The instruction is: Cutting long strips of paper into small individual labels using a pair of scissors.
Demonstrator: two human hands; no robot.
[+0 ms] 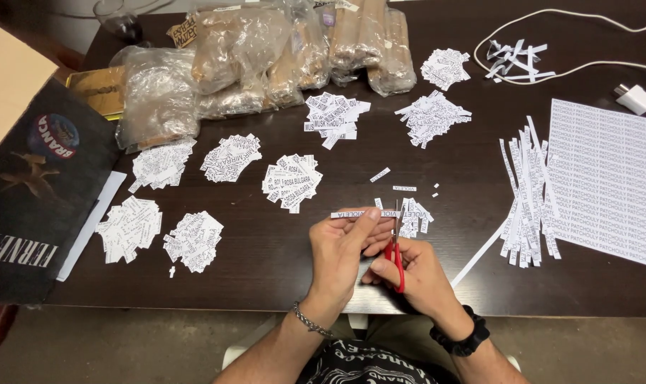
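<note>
Head view: the left hand (pixel 341 249) pinches a paper strip (pixel 358 214) between closed fingers, its long axis running left-right above the worktop (pixel 266 256). The right hand (pixel 419 274), fingers curled through red scissors (pixel 395 249), sets the blades crosswise at the strip's right end.

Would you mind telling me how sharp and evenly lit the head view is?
Head view: sharp across the dark table; glare on the plastic bags; the printed sheet is bright; soft shadow under the left hand and right hand with the red scissors.
</note>
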